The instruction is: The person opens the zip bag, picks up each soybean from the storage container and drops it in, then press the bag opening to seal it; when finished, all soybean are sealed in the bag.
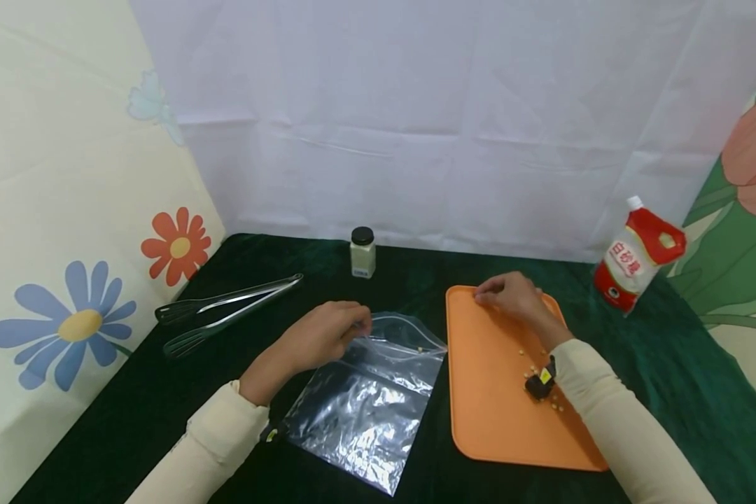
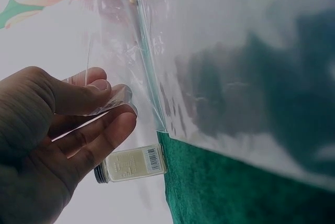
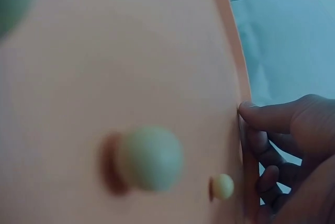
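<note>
My left hand [image 1: 337,332] pinches the upper edge of a clear zip bag [image 1: 365,409], thumb on one side of the film and fingers on the other. The bag's mouth gapes a little, and one small pale bean [image 1: 420,349] lies near its zip. At the far rim of an orange tray [image 1: 485,392] is my right hand [image 1: 516,297]; its thumb and fingers pinch the rim in the right wrist view. Several round pale beans [image 3: 152,158] lie on the tray, some partly hidden by the right wrist camera. The bag's right corner meets the tray's left edge.
Metal tongs [image 1: 252,297] lie at the left on the dark green cloth [image 1: 409,280]. A black-lidded jar [image 1: 362,255] stands at the back by the white backdrop. A red and white pouch [image 1: 633,262] with a white cap stands at the right.
</note>
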Demonstrator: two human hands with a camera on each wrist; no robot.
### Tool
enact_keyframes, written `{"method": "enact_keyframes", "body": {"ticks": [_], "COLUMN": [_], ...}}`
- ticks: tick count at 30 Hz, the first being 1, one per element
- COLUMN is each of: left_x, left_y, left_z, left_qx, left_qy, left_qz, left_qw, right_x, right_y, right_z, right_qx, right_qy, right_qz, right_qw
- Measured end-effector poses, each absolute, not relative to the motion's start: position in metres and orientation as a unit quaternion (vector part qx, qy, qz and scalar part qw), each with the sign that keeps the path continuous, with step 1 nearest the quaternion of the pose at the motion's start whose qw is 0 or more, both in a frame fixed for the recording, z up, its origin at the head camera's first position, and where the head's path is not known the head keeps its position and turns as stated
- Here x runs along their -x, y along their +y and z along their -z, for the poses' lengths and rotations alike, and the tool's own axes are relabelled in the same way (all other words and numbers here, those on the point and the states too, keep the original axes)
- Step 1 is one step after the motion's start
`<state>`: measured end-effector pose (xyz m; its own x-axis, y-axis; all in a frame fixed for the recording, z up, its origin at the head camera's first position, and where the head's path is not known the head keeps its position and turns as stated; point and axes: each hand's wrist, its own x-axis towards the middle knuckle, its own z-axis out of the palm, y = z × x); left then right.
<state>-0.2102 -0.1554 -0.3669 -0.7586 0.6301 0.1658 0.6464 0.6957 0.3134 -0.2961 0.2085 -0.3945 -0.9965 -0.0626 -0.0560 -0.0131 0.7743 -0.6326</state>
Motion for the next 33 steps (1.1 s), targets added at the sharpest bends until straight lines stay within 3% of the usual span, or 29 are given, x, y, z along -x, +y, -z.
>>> {"method": "enact_keyframes", "body": {"ticks": [18,27,33], "left_x": [0.212,0.211,0.209], "left_y": [-0.157,-0.156,-0.157], "left_z": [0.368,0.367,0.366], "left_qx": [0.348,0.346,0.344], "left_qy": [-0.920,-0.921,-0.921], "left_qz": [0.178,0.176,0.181], "left_qw": [0.024,0.023,0.023], "right_x": [0.295,0.290,0.283], "right_y": [0.208,0.203,0.197], "right_z": [0.394,0.387,0.377], "right_qx": [0.031,0.041,0.046], "right_qy": [0.948,0.936,0.904], "right_qz": [0.317,0.350,0.424], "right_qw": [0.024,0.004,0.022]}}
